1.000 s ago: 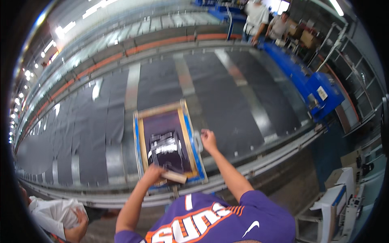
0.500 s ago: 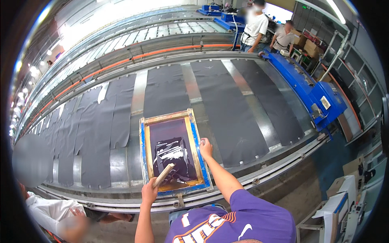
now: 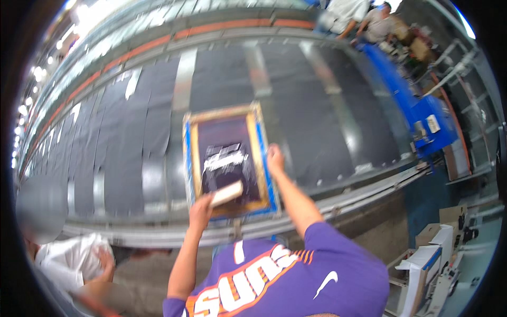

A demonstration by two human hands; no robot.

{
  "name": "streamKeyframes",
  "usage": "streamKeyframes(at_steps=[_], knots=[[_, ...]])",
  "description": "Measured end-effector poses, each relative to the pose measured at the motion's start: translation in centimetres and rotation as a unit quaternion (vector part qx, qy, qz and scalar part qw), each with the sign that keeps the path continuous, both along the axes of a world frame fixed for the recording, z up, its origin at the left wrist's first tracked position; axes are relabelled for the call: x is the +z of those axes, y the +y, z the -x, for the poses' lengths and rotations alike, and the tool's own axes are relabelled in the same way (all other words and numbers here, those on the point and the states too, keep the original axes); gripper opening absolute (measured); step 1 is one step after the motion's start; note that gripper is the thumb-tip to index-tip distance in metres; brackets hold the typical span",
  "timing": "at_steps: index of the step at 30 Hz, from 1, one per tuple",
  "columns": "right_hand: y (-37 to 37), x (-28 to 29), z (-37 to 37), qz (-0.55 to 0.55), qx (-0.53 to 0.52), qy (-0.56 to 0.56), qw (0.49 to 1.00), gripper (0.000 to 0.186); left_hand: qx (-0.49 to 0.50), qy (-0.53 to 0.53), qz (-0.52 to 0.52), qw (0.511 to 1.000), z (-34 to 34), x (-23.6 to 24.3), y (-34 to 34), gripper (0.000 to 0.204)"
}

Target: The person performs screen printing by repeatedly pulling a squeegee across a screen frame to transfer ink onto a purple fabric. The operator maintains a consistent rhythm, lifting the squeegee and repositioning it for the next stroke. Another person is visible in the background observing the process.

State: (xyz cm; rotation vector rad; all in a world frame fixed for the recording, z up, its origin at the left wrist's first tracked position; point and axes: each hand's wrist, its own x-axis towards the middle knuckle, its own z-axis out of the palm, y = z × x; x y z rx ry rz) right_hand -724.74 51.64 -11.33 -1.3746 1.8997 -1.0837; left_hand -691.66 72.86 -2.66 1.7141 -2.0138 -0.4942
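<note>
The screen-printing frame (image 3: 231, 160), a wooden rectangle edged with blue tape around a dark mesh, lies flat on the long tabletop (image 3: 327, 132), over one of the dark fabric panels (image 3: 132, 142) laid side by side along it. The left hand (image 3: 200, 210) holds the wooden-handled squeegee (image 3: 226, 193); its fingers are wrapped around the near end of the handle, and the blade rests on the lower part of the mesh, just below the pale ink patch (image 3: 226, 158). The right hand (image 3: 274, 159) is on the frame's right rail, fingers pressed down over the edge. Compared with half a second ago, the squeegee sits at much the same slant near the bottom rail, and the right hand remains on the right side of the frame, so the frame appears to be held steady while the stroke is at its near end. Compared with one second ago, the frame shows closer to the middle of the view and the left hand lies lower on the screen; whether the frame itself has shifted along the tabletop or only the camera has turned cannot be told. A seated person in a white garment (image 3: 68, 259) is at the lower left, and two other people (image 3: 364, 21) stand at the far end beside a blue machine (image 3: 422, 121).
</note>
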Motion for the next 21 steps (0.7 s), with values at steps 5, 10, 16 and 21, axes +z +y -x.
streamKeyframes(at_steps=[5, 10, 16, 21], knots=[[1.7, 1.7, -1.9, -0.082, 0.075, -0.026, 0.993, 0.041, -0.011, -0.031, -0.002, 0.999, -1.0, -0.6, -2.1, 0.043], [4.5, 7.6, 1.3, -0.02, 0.238, 0.393, 0.888, 0.051, -0.013, -0.027, 0.042, 0.999, 0.8, -0.8, -6.8, 0.052], [0.6, 7.2, -6.2, 0.128, 0.345, 0.274, 0.889, 0.052, -0.075, -0.059, -0.022, 0.995, 0.1, 0.1, -18.4, 0.051], [0.8, 2.1, -5.9, 0.081, 0.381, 0.207, 0.898, 0.048, -0.083, -0.099, -0.082, 0.988, -0.1, -1.4, -18.8, 0.052]])
